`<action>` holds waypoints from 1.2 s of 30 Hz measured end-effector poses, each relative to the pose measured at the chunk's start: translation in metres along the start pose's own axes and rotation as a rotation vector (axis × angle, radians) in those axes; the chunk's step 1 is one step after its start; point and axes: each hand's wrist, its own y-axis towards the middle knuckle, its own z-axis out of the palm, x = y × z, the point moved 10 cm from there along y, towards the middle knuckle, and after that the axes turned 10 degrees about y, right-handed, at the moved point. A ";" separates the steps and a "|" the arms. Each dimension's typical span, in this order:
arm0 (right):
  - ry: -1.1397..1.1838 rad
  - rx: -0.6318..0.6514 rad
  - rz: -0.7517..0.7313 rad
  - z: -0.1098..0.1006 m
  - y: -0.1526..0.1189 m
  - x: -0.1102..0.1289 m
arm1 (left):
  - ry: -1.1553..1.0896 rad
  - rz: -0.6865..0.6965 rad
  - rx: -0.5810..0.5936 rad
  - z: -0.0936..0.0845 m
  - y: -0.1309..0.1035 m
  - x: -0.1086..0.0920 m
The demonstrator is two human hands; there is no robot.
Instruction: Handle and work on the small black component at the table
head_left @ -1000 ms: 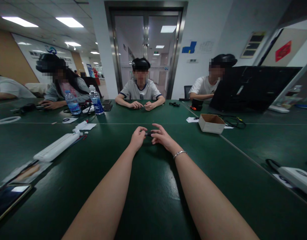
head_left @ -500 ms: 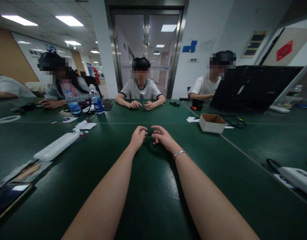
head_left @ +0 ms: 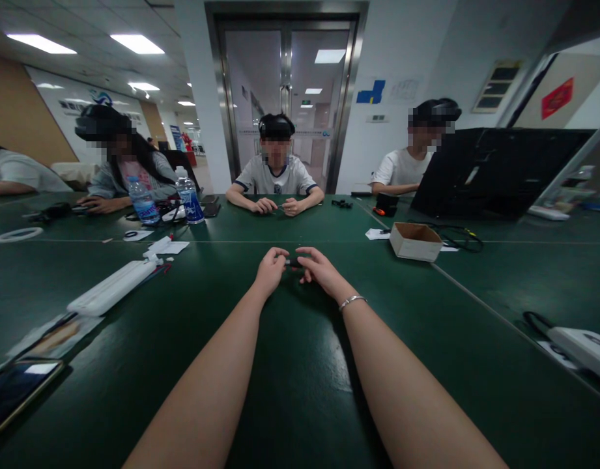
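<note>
A small black stick-like piece (head_left: 294, 263) with a paler, metal-looking end spans the gap between my hands, just above the green table (head_left: 300, 365). Its exact kind is too small to make out. My left hand (head_left: 271, 268) pinches the paler end between thumb and fingers. On the other side, my right hand (head_left: 319, 268) is closed on the dark end, its index finger arched above the piece. A silver bracelet (head_left: 352, 301) circles my right wrist.
A small open box (head_left: 415, 241) stands right of my hands, near a black monitor (head_left: 495, 172). Leftward lie a white elongated case (head_left: 111, 286) and a phone (head_left: 21, 391). Water bottles (head_left: 189, 195) stand farther back. A person (head_left: 276, 172) sits opposite, others at both sides.
The view has shifted very slightly. Both hands keep their hold on the small dark piece, with no clear movement.
</note>
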 end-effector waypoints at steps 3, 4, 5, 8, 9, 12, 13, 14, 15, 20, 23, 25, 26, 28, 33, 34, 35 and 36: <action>0.045 -0.008 0.003 0.000 -0.001 0.001 | 0.002 0.005 -0.011 -0.001 0.000 -0.001; 0.045 -0.016 0.022 -0.001 -0.001 0.000 | 0.002 0.004 -0.015 -0.001 0.000 -0.002; 0.033 -0.023 0.040 -0.001 -0.001 -0.002 | 0.001 0.002 -0.019 -0.002 0.000 -0.002; 0.001 -0.014 0.030 0.001 -0.001 0.000 | -0.003 -0.007 -0.009 -0.001 -0.001 -0.003; 0.008 -0.003 0.014 0.002 -0.002 0.002 | -0.005 -0.010 -0.003 -0.001 -0.001 -0.004; 0.002 0.017 0.005 0.004 -0.002 0.003 | -0.010 -0.016 0.002 -0.001 -0.003 -0.005; -0.032 0.020 0.020 0.004 -0.002 0.002 | -0.009 -0.017 -0.002 -0.002 -0.003 -0.006; -0.068 0.019 0.034 0.004 -0.002 0.000 | -0.005 -0.017 -0.006 -0.002 -0.003 -0.007; -0.093 0.018 0.039 0.004 -0.002 -0.001 | 0.000 -0.018 -0.009 -0.002 -0.004 -0.007; -0.031 0.028 0.009 0.006 -0.001 0.002 | 0.008 -0.021 -0.010 -0.002 -0.004 -0.007; -0.071 0.003 0.045 0.004 -0.001 -0.001 | 0.014 -0.018 -0.018 -0.002 -0.002 -0.005; -0.067 0.007 0.040 0.004 -0.002 0.000 | 0.013 -0.016 -0.015 -0.002 -0.001 -0.004; -0.044 0.015 0.029 0.005 -0.002 0.001 | 0.011 -0.017 -0.012 -0.002 -0.001 -0.003; -0.001 0.025 0.012 0.006 -0.002 0.003 | 0.007 -0.023 -0.005 -0.001 -0.001 -0.002; -0.080 0.014 0.040 0.004 -0.001 -0.002 | 0.008 -0.020 0.002 0.000 -0.003 -0.005; -0.068 0.022 0.027 0.004 -0.001 -0.001 | 0.006 -0.020 0.004 0.000 -0.003 -0.005; -0.045 0.031 0.014 0.005 -0.001 0.000 | 0.003 -0.020 0.006 0.000 -0.003 -0.005; -0.022 0.035 0.007 0.005 0.000 0.001 | 0.001 -0.019 0.005 0.000 -0.002 -0.005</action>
